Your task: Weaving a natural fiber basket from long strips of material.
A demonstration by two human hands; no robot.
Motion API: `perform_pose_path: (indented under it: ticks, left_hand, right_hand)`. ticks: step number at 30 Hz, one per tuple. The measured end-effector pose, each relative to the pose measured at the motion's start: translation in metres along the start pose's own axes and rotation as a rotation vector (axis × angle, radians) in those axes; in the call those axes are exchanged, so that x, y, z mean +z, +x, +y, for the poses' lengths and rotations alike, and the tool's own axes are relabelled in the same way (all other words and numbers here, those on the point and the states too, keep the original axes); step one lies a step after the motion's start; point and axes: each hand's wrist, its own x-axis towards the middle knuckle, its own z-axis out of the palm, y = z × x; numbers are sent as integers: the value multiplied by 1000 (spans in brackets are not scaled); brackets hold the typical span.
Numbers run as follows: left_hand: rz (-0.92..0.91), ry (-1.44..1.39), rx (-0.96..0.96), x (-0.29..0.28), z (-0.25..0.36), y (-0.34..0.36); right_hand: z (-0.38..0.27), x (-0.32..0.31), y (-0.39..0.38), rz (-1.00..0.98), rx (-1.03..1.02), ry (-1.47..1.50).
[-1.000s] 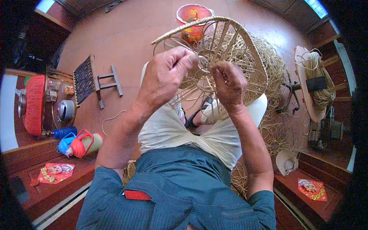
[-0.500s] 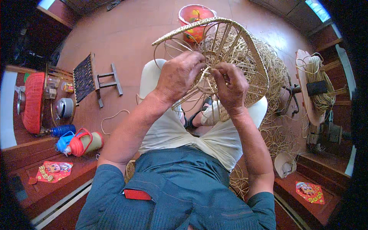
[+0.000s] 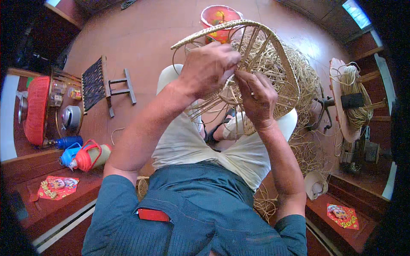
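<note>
A half-woven basket of pale cane [image 3: 288,70] with a thick braided rim and loose spokes rests across my thighs [image 3: 279,119]. My left hand [image 3: 209,68] is over its middle, slightly blurred, fingers bent together on a strand near the spokes. Just right of and below it, my right hand [image 3: 258,96] pinches the strands, its fingertips close to those of my left hand. The exact point they grip is partly hidden behind my fingers.
Beyond the basket are a red bucket [image 3: 220,15] and heaped cane [image 3: 309,85]. Left: a woven-seat stool [image 3: 93,83], red basket [image 3: 35,109], kettle [image 3: 71,117], red thermos [image 3: 87,155]. Right: a board with coiled cord [image 3: 358,115] and a metal tool [image 3: 320,111].
My left hand has moved forward and to the right toward the basket's spokes, its back raised over the fingertips. My right hand stays at the middle, fingers still bent.
</note>
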Motion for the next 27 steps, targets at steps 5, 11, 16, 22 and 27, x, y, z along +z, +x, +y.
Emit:
perform_pose_path:
  ticks: [5,11,16,22,27]
  left_hand:
    - [155,-266,-197,-21,-4,7]
    - [-31,-857,-663,-33,74,-74]
    - [-66,-1298,-922,27,88,-99]
    - [18,-1515,-912,55,87,-76]
    - [275,-1906,-917,87,95,-71]
  right_hand:
    - [-4,-4,0,-37,-5,-52]
    - [-10,-8,4,-100,13,-128]
    - [-15,-9,9,-165,36,-158]
    - [-11,-6,9,-194,85,-159]
    - [-14,-6,9,-175,44,-149]
